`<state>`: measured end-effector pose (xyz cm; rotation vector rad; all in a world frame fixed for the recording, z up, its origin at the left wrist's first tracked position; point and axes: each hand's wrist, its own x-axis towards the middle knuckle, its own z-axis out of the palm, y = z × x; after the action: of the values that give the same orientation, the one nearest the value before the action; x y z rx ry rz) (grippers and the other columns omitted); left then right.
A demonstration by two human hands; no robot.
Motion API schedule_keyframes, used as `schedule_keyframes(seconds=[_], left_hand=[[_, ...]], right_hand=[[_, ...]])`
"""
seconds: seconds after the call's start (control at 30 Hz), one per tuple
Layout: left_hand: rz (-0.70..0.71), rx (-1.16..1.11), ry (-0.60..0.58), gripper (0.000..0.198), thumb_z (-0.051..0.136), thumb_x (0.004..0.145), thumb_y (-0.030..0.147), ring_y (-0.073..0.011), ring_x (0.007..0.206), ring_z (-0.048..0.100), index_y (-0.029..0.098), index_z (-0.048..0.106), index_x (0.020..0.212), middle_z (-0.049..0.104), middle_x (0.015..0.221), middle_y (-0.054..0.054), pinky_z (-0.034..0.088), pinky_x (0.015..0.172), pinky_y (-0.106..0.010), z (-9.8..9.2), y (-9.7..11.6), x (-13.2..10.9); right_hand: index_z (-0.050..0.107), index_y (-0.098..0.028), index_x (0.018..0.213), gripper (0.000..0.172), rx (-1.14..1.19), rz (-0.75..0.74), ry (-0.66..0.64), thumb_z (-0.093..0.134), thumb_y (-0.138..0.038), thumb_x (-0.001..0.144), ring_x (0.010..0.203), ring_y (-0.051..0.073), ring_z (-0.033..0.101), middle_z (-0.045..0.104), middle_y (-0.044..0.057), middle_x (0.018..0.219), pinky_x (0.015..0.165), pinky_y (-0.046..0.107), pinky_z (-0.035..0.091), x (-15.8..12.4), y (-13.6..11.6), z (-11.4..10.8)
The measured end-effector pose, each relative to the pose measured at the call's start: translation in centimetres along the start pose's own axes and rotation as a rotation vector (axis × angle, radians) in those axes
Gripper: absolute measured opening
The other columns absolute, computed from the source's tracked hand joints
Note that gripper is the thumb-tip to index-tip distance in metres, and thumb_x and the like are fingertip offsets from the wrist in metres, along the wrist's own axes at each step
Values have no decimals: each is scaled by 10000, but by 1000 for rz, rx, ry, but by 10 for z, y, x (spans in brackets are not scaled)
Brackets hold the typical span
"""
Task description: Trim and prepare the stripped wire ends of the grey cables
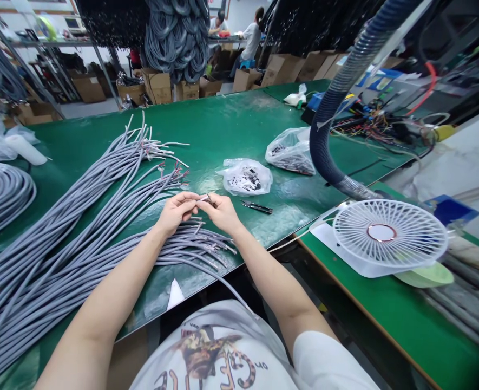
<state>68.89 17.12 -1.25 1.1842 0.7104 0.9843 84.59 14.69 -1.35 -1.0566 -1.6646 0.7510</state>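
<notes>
My left hand (177, 210) and my right hand (222, 211) meet over the green table (231, 124), fingers pinched together on the end of a grey cable (201, 200). A small dark part shows between the fingertips. Just below the hands lies a bundle of grey cables (198, 246) with stripped ends. A larger spread of long grey cables (80, 216) fans out to the left across the table.
Small black cutters (256, 207) lie right of my hands. Two plastic bags of small parts (247, 177) (291, 150) sit beyond. A white fan (389, 235) and a grey hose (336, 97) stand at the right. A cable coil (1, 197) lies far left. People sit far behind.
</notes>
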Motion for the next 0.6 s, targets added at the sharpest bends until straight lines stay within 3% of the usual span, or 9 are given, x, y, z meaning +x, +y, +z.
schedule_keyframes(seconds=[0.17, 0.43, 0.6], left_hand=[[-29, -34, 7, 312, 720, 668, 339, -18, 366, 346, 127, 630, 878, 566, 531, 30, 203, 367, -151, 1, 2, 0], [-25, -13, 21, 350, 767, 641, 384, -15, 348, 315, 125, 611, 817, 514, 459, 56, 151, 372, -146, -1, 5, -3], [-27, -57, 34, 367, 775, 614, 390, -16, 332, 285, 127, 595, 797, 499, 432, 61, 136, 370, -149, 0, 10, -2]], right_hand=[[593, -165, 715, 287, -163, -165, -74, 436, -305, 911, 651, 115, 489, 535, 6, 679, 649, 242, 384, 1, 2, -9], [530, -165, 725, 235, -125, -200, -86, 377, -219, 895, 649, 118, 504, 536, 6, 683, 652, 232, 395, 6, 7, 4], [517, -176, 718, 187, -343, -236, -137, 378, -143, 837, 732, 148, 511, 561, 37, 747, 707, 249, 394, 13, 9, 1]])
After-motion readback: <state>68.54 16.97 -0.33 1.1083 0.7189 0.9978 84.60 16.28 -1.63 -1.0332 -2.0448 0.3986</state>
